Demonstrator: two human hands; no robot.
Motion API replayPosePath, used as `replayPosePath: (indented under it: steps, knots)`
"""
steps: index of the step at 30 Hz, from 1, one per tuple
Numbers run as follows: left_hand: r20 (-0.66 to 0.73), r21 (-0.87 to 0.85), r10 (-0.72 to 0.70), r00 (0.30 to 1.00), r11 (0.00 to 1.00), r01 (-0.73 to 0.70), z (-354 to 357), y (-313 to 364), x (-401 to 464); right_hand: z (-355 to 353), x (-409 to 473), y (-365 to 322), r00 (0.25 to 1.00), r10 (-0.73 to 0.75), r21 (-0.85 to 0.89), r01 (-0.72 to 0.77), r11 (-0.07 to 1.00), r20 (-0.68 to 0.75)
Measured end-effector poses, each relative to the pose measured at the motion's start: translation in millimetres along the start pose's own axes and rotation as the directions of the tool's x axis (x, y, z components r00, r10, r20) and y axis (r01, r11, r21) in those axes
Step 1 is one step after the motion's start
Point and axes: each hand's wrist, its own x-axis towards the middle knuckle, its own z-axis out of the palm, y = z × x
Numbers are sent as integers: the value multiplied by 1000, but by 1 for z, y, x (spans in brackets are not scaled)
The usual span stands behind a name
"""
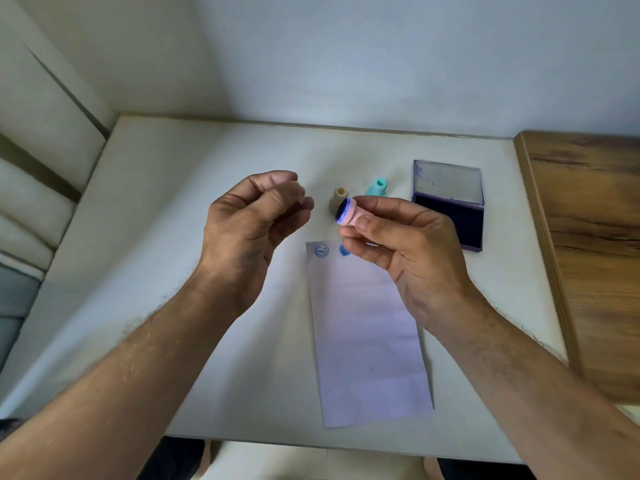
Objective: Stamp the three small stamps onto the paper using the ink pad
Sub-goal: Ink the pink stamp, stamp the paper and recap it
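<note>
Two hands are raised above the white bench (180, 237), and the scene is read here from left to right. Farthest left, the left hand (249, 233) is held clear of the bench with its fingers (287, 199) loosely curled and nothing gripped; it is probably kept free so that the sheet can be steadied when the press is made. Next, behind the hands, a beige stamp (339, 199) and a teal stamp (377, 187) are stood upright side by side, near each other but apart, most likely parked within easy reach between uses. In front of them a pink stamp (348, 215) is pinched by the thumb and fingers of the right hand (415, 251), tipped on its side so that its dark blue face is turned toward the camera, apparently so that the ink cover can be checked. Below it the paper (367, 334) is laid lengthwise on the bench, with a round blue print at its top left corner and a second blue mark beside that, partly hidden by the right hand. Farthest right, the ink pad (450, 221) is left open with its lid propped up behind, just beside the working hand. By these marks, the third and last print is judged to be pending.
</note>
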Motion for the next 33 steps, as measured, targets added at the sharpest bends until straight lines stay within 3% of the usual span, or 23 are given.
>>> replayPosePath:
  steps: [3,10,18,25,29,33]
  knots:
    - [24,-80,-30,999,996,31,2,1,-3,1,-1,1,999,-40,-83,42,996,29]
    - [79,-94,-91,993,991,98,7,-3,-8,3,-3,5,990,-123,-262,136,955,62]
    - [260,-70,-150,954,982,173,4,-3,-8,2,-2,7,987,-155,-342,158,926,36]
    - [276,-12,-138,951,989,147,0,-8,-5,3,-1,9,965,-261,-385,238,892,-7]
    - [278,77,-92,956,994,73,-1,-9,-5,0,-2,8,908,-416,-542,374,752,50]
    - [311,180,-63,948,984,6,-2,-8,-4,-4,-3,4,800,-553,-702,532,473,234]
